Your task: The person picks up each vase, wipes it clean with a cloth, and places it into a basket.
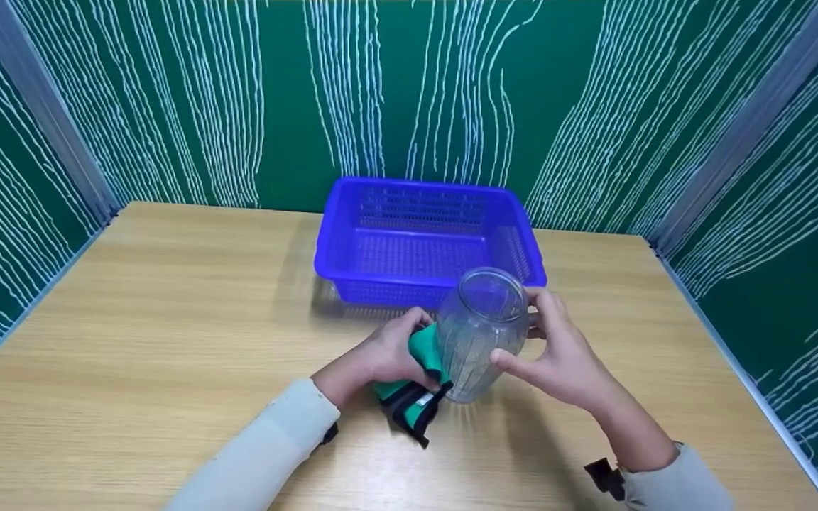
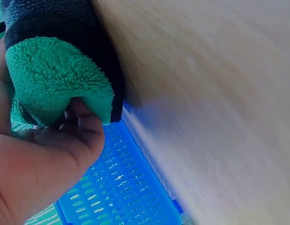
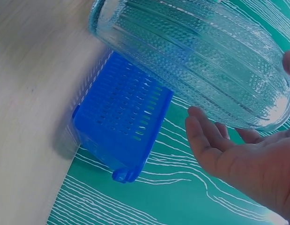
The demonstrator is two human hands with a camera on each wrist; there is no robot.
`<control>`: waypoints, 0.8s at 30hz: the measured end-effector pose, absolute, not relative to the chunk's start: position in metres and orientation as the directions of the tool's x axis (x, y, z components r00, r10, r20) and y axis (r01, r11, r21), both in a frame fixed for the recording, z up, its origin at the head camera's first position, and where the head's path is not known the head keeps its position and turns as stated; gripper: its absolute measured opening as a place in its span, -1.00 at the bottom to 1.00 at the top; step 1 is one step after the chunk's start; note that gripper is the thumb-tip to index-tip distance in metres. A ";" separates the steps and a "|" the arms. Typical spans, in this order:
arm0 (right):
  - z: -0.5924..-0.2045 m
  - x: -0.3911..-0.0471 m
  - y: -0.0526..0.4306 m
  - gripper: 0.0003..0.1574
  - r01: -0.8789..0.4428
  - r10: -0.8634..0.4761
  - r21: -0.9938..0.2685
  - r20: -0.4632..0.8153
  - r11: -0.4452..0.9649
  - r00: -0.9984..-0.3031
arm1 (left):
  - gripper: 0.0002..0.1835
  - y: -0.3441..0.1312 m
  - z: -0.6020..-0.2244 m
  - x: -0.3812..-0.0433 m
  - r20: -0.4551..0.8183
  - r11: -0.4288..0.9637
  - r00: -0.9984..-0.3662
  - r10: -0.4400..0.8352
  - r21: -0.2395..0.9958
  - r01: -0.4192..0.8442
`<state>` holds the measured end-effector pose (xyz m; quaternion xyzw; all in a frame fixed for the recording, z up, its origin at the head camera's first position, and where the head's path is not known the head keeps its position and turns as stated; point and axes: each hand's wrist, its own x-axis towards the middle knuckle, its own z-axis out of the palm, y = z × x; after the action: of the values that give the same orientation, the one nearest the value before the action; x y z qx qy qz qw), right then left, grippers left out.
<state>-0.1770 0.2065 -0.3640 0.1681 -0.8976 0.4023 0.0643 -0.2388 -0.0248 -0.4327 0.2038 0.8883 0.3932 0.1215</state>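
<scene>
A clear ribbed glass jar (image 1: 483, 341) stands roughly upright in front of the basket, its open mouth facing up; whether its base touches the table I cannot tell. My right hand (image 1: 558, 358) holds the jar from the right, thumb on the near side and fingers around the far side near the rim. In the right wrist view the bumpy glass of the jar (image 3: 191, 56) fills the top. My left hand (image 1: 391, 351) grips a green cloth with black edging (image 1: 423, 351) against the jar's left side. The fluffy cloth (image 2: 55, 75) is bunched and hides some fingers.
A blue plastic basket (image 1: 430, 280) with perforated sides sits just behind the jar, near the back of the wooden table (image 1: 167, 319). Green panels with white wavy lines (image 1: 409, 92) wall in the back and both sides.
</scene>
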 end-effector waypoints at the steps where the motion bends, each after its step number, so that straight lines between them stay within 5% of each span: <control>1: -0.365 -0.178 0.207 -0.04 -0.356 -0.247 -0.700 0.257 0.618 -0.934 | -0.15 -0.025 -0.432 -0.239 -0.059 0.610 -0.888 0.457 0.747 0.264; 16: -0.359 -0.176 0.203 0.07 -0.309 -0.220 -0.722 0.219 0.619 -0.951 | -0.07 -0.031 -0.432 -0.236 -0.057 0.481 -0.900 0.433 0.858 0.177; 24: -0.338 -0.164 0.192 -0.14 -0.330 -0.226 -0.724 0.241 0.606 -0.944 | -0.07 -0.031 -0.429 -0.235 0.001 0.423 -0.904 0.428 0.883 0.201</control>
<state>-0.1642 0.1915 -0.3385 0.1556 -0.8940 0.4156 0.0623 -0.2353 -0.0308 -0.4292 0.1883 0.8359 0.5031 0.1126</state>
